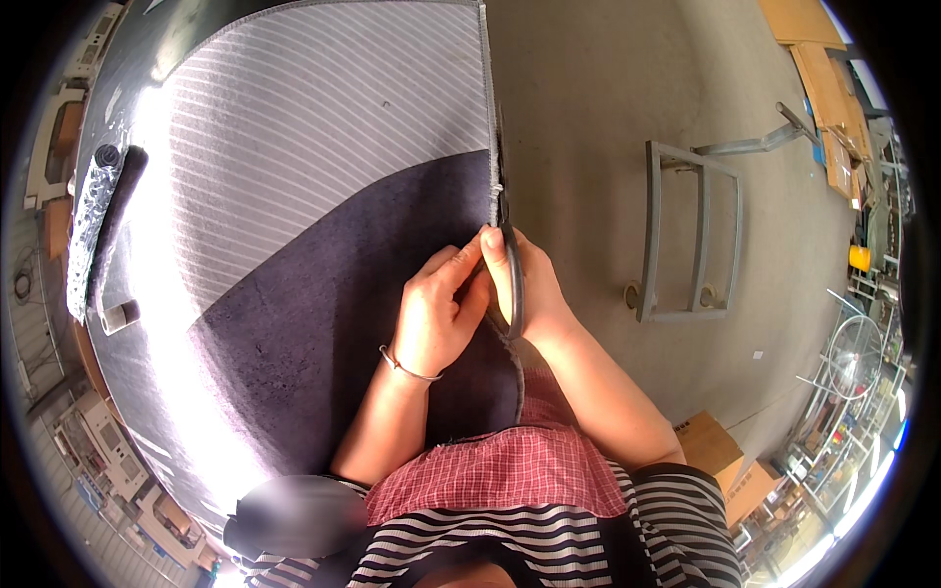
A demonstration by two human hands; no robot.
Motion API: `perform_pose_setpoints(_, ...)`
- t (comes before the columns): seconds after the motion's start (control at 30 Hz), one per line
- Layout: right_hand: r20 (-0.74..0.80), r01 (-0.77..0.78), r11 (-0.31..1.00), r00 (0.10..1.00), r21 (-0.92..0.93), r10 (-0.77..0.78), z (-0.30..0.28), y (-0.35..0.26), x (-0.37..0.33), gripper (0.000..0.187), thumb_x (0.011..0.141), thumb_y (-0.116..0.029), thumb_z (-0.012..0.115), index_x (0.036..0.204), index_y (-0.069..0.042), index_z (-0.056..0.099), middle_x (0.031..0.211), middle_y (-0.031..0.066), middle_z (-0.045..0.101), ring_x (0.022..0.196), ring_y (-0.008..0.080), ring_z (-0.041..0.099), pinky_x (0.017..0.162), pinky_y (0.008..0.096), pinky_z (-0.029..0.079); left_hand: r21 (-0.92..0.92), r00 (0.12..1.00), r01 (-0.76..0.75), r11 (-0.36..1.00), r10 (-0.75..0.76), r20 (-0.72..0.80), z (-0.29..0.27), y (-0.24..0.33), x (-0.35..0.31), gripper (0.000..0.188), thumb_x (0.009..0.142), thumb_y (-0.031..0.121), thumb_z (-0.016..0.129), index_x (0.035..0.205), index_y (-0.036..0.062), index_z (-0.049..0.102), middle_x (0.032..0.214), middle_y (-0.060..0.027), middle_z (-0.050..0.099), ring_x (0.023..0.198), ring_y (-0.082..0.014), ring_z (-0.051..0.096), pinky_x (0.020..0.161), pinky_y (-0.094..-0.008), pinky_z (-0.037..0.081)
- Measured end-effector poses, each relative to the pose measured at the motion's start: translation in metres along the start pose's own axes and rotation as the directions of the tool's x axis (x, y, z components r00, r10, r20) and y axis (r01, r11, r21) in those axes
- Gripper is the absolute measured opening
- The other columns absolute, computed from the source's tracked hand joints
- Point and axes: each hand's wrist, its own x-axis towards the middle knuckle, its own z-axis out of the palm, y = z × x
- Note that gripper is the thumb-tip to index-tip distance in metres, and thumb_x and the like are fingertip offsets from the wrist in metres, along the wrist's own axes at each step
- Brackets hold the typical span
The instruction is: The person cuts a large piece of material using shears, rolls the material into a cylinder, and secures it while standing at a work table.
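A large rug (304, 127), with pale grey stripes over part of it and a dark blue-grey area, lies spread before me. Its right edge runs down to my hands. My left hand (436, 309), a thin bracelet at its wrist, is closed with fingertips pinching at that edge. Opposite it, my right hand (524, 289) is closed too, its thumb pressed on the edge beside the left fingertips. A narrow dark curved strip (516, 284) passes across the right hand; whether it is a band or a tool's handle, I cannot tell. Below my hands the edge looks frayed.
A roll wrapped in clear plastic (93, 235) lies on the dark table at the left. On the floor at right stands a grey metal frame (701, 235) with wheels. Cardboard boxes (708, 446) sit lower right, near a wire rack (848, 363). Cardboard sheets (828, 88) lean upper right.
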Motion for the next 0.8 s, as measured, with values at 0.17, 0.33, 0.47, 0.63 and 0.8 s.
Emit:
perform_pose_setpoints(0.17,0.095,-0.083,0.991,0.993,0.107,0.072,-0.008,0.003,-0.003,0.078,0.094,-0.072,0.049,0.107,0.004,0.057,0.083,0.0105,0.065,0.079,0.0152,0.062,0.069,0.0297,0.051,-0.165,0.966,0.258,0.952,-0.251,0.061,-0.007,0.011,-0.002,0.063,0.088,-0.005,0.058,0.149,0.0008,0.045,0.081,-0.0034,0.058,0.069,-0.0092,0.061,0.066,-0.0254,0.052)
perform_pose_setpoints(0.33,0.153,-0.056,0.971,0.988,0.232,0.021,-0.005,-0.005,-0.014,0.072,0.096,-0.066,0.053,0.110,0.004,0.057,0.091,0.0107,0.067,0.084,0.0150,0.065,0.071,0.0291,0.053,-0.335,0.940,0.339,0.879,-0.328,0.090,-0.013,0.013,-0.002,0.060,0.091,-0.006,0.053,0.150,0.0022,0.044,0.083,-0.0001,0.056,0.066,-0.0055,0.055,0.061,-0.0225,0.048)
perform_pose_setpoints(0.47,0.155,-0.047,0.984,0.988,0.171,0.020,-0.007,-0.012,-0.017,0.071,0.096,-0.063,0.055,0.112,0.006,0.056,0.094,0.0152,0.068,0.087,0.0201,0.068,0.075,0.0321,0.055,-0.369,0.944,0.330,0.869,-0.316,0.098,-0.013,0.011,-0.004,0.061,0.091,-0.007,0.050,0.151,0.0032,0.044,0.086,0.0014,0.057,0.064,-0.0038,0.050,0.059,-0.0210,0.044)
perform_pose_setpoints(0.63,0.061,0.039,0.999,0.997,0.022,-0.041,-0.003,-0.013,-0.015,0.074,0.093,-0.065,0.059,0.109,0.007,0.056,0.090,0.0200,0.068,0.087,0.0284,0.070,0.076,0.0369,0.054,-0.346,0.963,0.268,0.899,-0.247,0.106,-0.009,0.005,-0.006,0.062,0.090,-0.009,0.050,0.150,0.0033,0.045,0.094,0.0010,0.060,0.076,-0.0047,0.055,0.071,-0.0210,0.048)
perform_pose_setpoints(0.8,0.038,0.048,0.997,0.998,-0.068,-0.045,-0.004,-0.018,-0.015,0.076,0.092,-0.066,0.060,0.105,0.009,0.058,0.088,0.0227,0.068,0.087,0.0316,0.070,0.075,0.0383,0.054,-0.188,0.994,0.108,0.976,-0.103,0.032,-0.001,-0.005,-0.005,0.064,0.085,-0.010,0.057,0.147,0.0047,0.051,0.101,-0.0064,0.065,0.082,-0.0103,0.061,0.078,-0.0245,0.051)
